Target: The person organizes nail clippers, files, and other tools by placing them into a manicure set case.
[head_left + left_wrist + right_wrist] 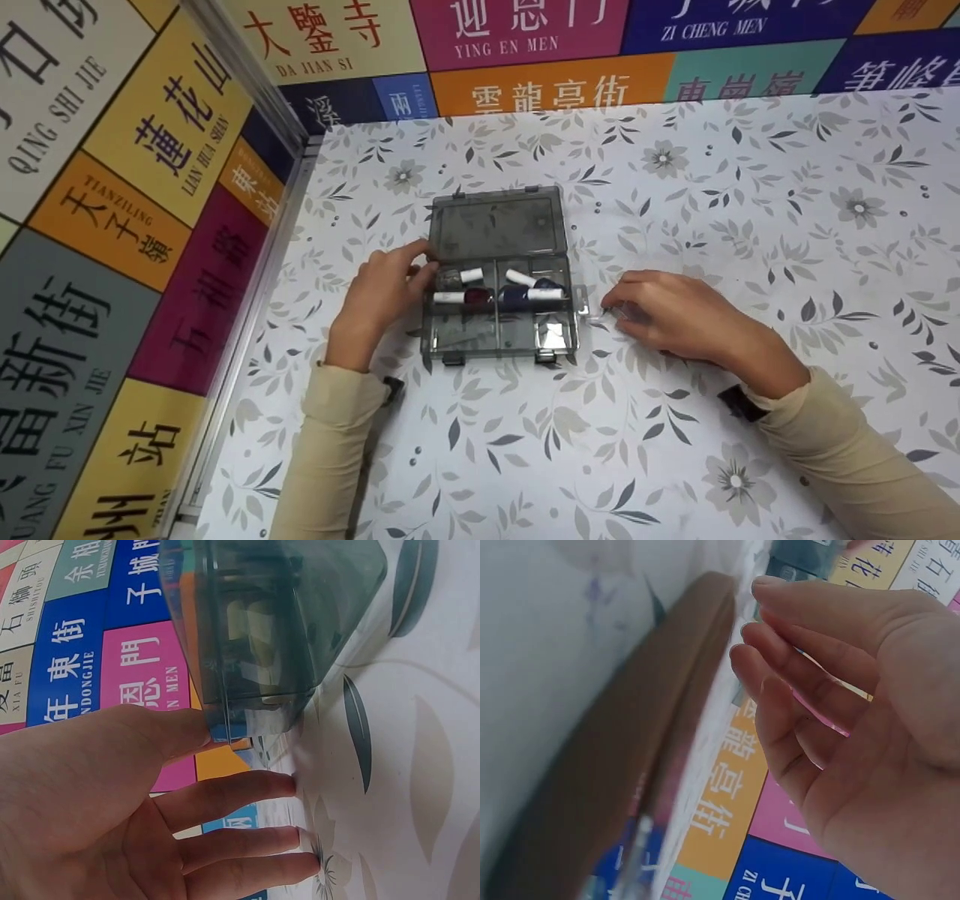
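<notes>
A smoky clear compartment box lies on the table with its lid folded back. Inside are several small nail polish bottles with white caps, among them a dark red one and a navy one. My left hand is at the box's left side; in the left wrist view its thumb rests against the box wall and the other fingers stretch out beside it. My right hand rests right of the box, fingers loosely bent, nothing visible between them. A small clear piece shows between box and fingertips.
The table has a white leaf-and-flower cover. A panel wall with coloured name tiles rises along the left edge, and another stands along the back. Two latches stick out at the box's front.
</notes>
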### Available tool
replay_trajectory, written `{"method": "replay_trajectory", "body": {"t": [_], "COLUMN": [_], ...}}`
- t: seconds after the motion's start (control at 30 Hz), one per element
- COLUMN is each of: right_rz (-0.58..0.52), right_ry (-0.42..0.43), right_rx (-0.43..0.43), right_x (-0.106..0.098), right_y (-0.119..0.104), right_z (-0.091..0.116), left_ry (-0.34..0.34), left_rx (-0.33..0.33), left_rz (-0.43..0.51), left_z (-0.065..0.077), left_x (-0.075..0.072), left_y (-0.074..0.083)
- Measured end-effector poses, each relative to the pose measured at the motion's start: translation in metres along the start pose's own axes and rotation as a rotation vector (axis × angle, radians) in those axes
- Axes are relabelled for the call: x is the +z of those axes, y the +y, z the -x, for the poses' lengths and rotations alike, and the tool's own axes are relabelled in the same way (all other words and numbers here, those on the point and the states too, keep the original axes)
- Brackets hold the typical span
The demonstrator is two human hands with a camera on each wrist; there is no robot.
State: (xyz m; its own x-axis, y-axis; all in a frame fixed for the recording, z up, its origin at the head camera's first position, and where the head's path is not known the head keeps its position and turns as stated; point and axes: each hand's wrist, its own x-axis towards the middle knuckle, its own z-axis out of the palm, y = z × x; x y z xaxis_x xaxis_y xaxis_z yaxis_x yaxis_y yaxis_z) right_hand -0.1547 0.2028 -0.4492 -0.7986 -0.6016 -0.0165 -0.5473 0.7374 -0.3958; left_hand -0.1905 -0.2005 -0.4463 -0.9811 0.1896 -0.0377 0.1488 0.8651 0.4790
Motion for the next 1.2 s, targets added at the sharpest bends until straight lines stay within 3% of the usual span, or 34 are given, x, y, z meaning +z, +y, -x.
{"method": "replay_trajectory", "body": {"t": [0.3, 1.2], "right_rz": [-0.042, 0.016], "right_ry": [0.012, 0.109], "right_rx": [-0.002, -0.019], "right_x": [0.0068, 0.0035], "right_y": [-0.0001, -0.0080], "right_z": [-0.0019, -0.0035], "left_ry": [0.002, -0.003], "left_rx": [0.003, 0.003], "left_rz": [0.001, 0.001], "left_z": [0.0007, 0.0006], "left_x": [0.0001, -0.0002], "left_y": [-0.0007, 0.0012]}}
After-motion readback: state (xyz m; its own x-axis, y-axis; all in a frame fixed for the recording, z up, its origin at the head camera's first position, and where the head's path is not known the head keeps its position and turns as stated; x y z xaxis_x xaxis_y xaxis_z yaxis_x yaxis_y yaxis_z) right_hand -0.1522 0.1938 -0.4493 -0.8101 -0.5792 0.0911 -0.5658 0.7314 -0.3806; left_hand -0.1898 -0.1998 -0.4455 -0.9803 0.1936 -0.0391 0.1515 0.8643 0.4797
